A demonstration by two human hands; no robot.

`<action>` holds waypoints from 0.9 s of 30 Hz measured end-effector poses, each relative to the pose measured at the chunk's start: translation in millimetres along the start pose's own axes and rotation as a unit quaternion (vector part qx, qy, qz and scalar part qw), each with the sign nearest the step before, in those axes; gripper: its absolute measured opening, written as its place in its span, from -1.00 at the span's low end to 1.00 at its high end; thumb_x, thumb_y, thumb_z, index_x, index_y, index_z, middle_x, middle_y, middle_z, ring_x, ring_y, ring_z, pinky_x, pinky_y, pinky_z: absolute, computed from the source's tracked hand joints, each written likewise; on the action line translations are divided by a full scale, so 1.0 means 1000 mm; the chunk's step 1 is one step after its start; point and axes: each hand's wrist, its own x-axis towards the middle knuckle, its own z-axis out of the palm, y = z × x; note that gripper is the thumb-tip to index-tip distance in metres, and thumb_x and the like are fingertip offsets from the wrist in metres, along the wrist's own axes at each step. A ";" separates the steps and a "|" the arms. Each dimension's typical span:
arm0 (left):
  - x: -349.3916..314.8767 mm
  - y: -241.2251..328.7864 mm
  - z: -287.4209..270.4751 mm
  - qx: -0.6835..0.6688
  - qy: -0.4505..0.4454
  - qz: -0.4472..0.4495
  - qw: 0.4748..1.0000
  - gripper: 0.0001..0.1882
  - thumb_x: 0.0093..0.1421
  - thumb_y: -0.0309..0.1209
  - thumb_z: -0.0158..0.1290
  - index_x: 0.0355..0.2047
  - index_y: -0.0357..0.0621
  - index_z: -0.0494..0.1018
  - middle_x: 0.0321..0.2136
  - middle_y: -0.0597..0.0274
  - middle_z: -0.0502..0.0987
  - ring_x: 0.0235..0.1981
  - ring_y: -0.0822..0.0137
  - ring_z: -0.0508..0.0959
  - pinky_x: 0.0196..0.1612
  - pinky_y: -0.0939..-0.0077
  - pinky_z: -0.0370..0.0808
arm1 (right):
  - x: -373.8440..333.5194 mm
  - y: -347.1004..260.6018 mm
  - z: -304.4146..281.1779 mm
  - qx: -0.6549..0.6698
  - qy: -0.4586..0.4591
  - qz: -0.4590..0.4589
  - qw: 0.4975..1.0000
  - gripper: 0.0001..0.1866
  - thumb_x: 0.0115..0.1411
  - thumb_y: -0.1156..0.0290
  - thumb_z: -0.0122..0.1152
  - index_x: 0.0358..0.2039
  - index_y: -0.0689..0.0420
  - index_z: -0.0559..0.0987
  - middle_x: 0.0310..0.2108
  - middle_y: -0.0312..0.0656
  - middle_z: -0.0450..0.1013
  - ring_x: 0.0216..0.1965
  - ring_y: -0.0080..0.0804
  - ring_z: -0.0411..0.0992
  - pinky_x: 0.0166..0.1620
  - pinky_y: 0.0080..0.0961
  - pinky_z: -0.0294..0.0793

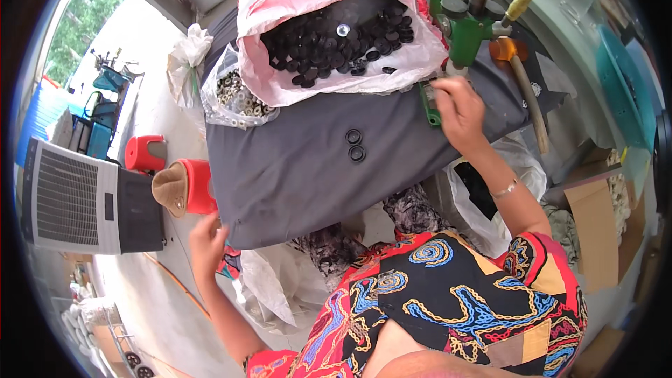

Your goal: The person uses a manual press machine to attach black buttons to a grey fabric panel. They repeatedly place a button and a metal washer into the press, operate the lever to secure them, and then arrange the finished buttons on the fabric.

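Note:
My right hand (460, 113) is at the right side of the grey cloth-covered table (294, 182), its fingers bent together beside the green base (430, 106) of a hand press (465, 36). Whatever is between those fingertips is hidden. Off the table's near left corner, my left hand (208, 245) hangs with curled fingers, and I cannot make out anything in it. Two black rings, an upper ring (353, 136) and a lower ring (357, 153), lie touching or nearly so mid-table. Beyond them a pink-lined sack (253, 70) gapes over many black round parts (329, 35), one silver disc (343, 30) among them.
A clear bag of small metal pieces (241, 94) sits left of the sack. An orange-headed hammer (530, 101) lies right of the press. Red stools, one a stool with a brown hat (199, 185), and a grey air cooler (77, 199) stand left. Right below is a white bag (521, 168).

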 end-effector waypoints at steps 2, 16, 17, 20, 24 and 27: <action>0.045 0.048 0.024 -0.174 0.075 0.105 0.976 -0.66 0.10 -0.56 0.10 -0.08 -0.36 0.49 -0.34 0.10 0.59 -0.40 0.37 0.54 -0.28 0.49 0.46 | 0.033 -0.001 0.039 0.026 -0.008 -0.026 0.999 -0.89 0.15 0.55 0.14 -0.29 0.23 0.54 -0.45 -0.08 0.45 -0.44 -0.21 0.45 -0.36 -0.42 0.41; 0.338 0.178 0.232 -0.089 0.179 0.054 0.978 -0.43 0.13 -0.13 0.06 0.11 -0.12 0.34 0.09 -0.17 0.34 0.04 -0.23 0.38 0.07 -0.14 0.32 | 0.101 0.156 0.202 -0.321 -0.112 0.209 0.917 -0.41 0.14 -0.07 0.15 -0.14 0.28 0.50 -0.04 0.17 0.40 -0.01 0.15 0.38 0.02 0.00 0.39; 0.336 0.183 0.242 -0.085 0.207 0.042 0.974 -0.42 0.14 -0.10 0.06 0.12 -0.11 0.33 0.11 -0.17 0.32 0.04 -0.22 0.37 0.09 -0.18 0.29 | 0.097 0.156 0.205 -0.325 -0.104 0.175 0.924 -0.40 0.14 -0.08 0.14 -0.14 0.28 0.50 -0.03 0.16 0.40 0.00 0.15 0.38 0.02 0.01 0.38; 0.329 0.202 0.242 -0.064 0.216 0.049 0.973 -0.43 0.13 0.00 0.04 0.07 -0.05 0.40 0.05 -0.04 0.43 0.01 -0.08 0.41 0.01 -0.09 0.30 | 0.087 0.156 0.220 -0.303 -0.094 0.133 0.939 -0.37 0.11 -0.12 0.15 -0.06 0.20 0.54 0.03 0.17 0.38 0.01 0.15 0.37 0.08 0.00 0.33; 0.322 0.199 0.237 -0.075 0.194 0.045 0.977 -0.40 0.13 0.10 0.02 0.10 0.08 0.44 0.02 0.14 0.51 0.06 0.00 0.42 0.05 -0.08 0.27 | 0.079 0.129 0.232 -0.190 -0.123 0.147 0.963 -0.39 0.10 -0.11 0.17 -0.02 0.13 0.57 0.03 0.10 0.42 0.02 0.07 0.39 0.11 -0.04 0.30; 0.318 0.206 0.235 -0.142 0.183 0.064 0.971 -0.45 0.12 0.03 0.02 0.04 0.03 0.49 -0.02 0.08 0.54 0.04 0.03 0.43 0.04 -0.04 0.27 | 0.079 0.116 0.238 -0.130 -0.109 0.160 0.972 -0.42 0.11 -0.06 0.17 -0.04 0.14 0.58 -0.06 0.03 0.50 -0.03 0.02 0.44 0.06 -0.15 0.36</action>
